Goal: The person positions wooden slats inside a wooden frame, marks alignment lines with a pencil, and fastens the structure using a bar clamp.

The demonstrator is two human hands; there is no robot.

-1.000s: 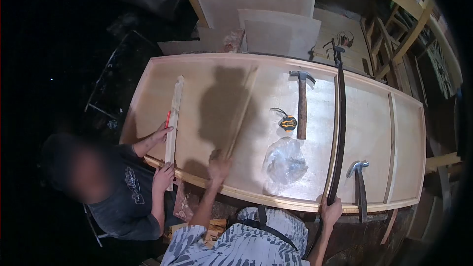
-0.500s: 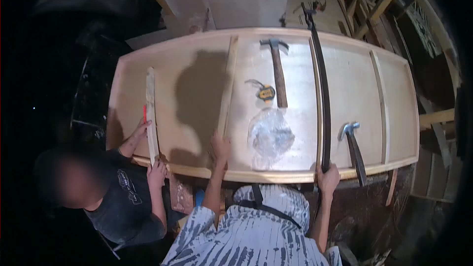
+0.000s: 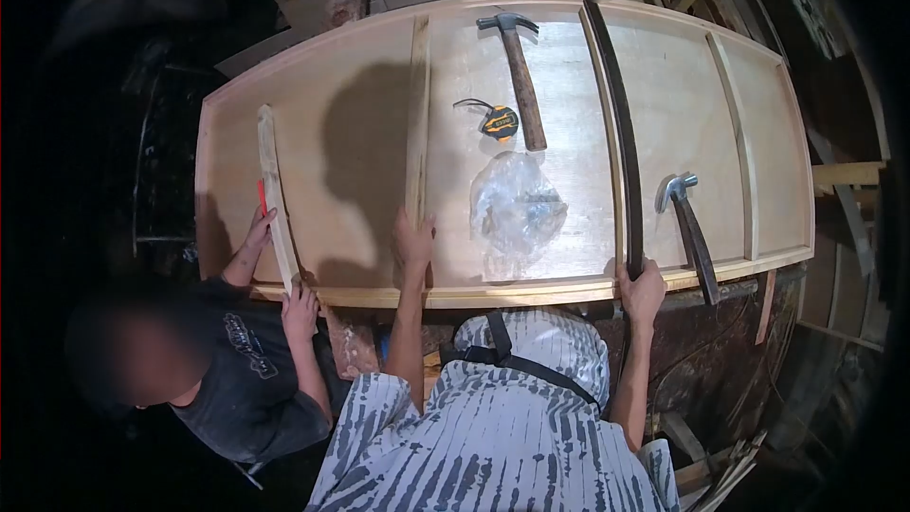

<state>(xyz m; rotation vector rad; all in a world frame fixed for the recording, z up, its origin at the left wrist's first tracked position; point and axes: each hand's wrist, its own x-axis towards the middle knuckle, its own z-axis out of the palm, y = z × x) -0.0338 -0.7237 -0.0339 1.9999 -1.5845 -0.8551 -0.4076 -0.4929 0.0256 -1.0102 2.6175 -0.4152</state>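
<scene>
A wide, shallow wooden frame with a plywood panel (image 3: 370,242) lies before me, divided by several wooden slats. My left hand (image 3: 414,242) is closed around the near part of the slat (image 3: 418,114) left of the middle. My right hand (image 3: 644,291) grips the near end of a long dark bar clamp (image 3: 618,114), which spans the frame beside another slat (image 3: 599,66). Between my hands lie a claw hammer (image 3: 524,85), a yellow-black tape measure (image 3: 499,122) and a clear plastic bag (image 3: 517,199). A second claw hammer (image 3: 690,237) rests right of the clamp, its handle over the front edge.
At the left, a co-worker in a dark shirt (image 3: 251,403) holds a loose wooden strip (image 3: 273,180) with both hands, with a red pencil-like item (image 3: 262,197) in one. Boards stand behind the frame. Timber pieces (image 3: 844,173) lie at the right.
My view has tilted downward, so the frame appears higher in the picture. My left hand has slid slightly farther along its slat. My right hand keeps its hold on the clamp.
</scene>
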